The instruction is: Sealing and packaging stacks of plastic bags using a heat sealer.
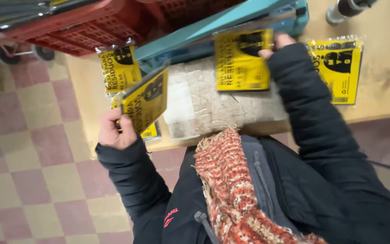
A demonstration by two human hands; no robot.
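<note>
Over wooden table (384, 68), glossy, probably plastic, packets (242, 61)

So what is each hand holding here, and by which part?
The left hand grips a yellow packet by its lower left corner. The right hand holds another yellow packet by its upper right edge.

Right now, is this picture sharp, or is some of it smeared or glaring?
Head view: slightly soft overall, with motion smear on the left hand and its yellow packet; the right hand and its packet are a little blurred too. Clear wrap on the far-right packet catches faint glare. Warm, dim light; the red crate sits in shade. The scarf is close and reasonably clear.
</note>
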